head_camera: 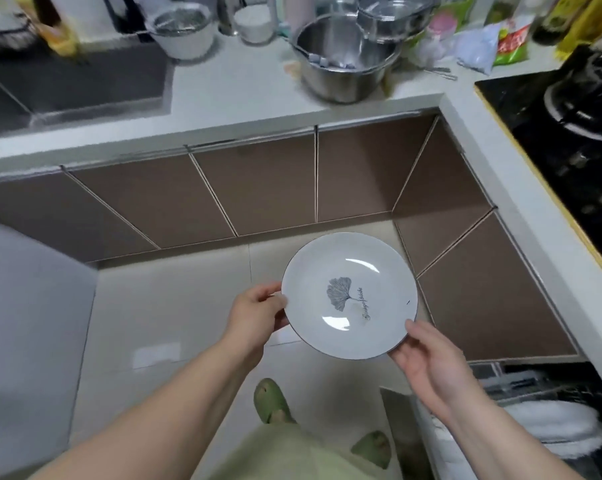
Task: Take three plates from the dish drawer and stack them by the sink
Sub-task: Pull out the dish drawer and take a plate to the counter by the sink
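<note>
A white plate (350, 295) with a grey leaf print and a dark rim hangs level in front of me, above the floor. My left hand (254, 317) grips its left rim, thumb on top. At the lower right rim, my right hand (427, 355) holds the plate from below with the thumb over the edge. The dish drawer (521, 386) stands pulled out at the lower right, and more white dishes (556, 424) lie inside it. The dark sink (74, 84) is at the upper left, set in the pale countertop (230, 88).
A steel pot (344, 57), a white bowl (182, 29), jars and packets crowd the back of the counter. A black hob (569, 126) with a pan is at the right. Brown cabinet doors (258, 192) run below the counter. My feet in green slippers (273, 400) stand on pale tiles.
</note>
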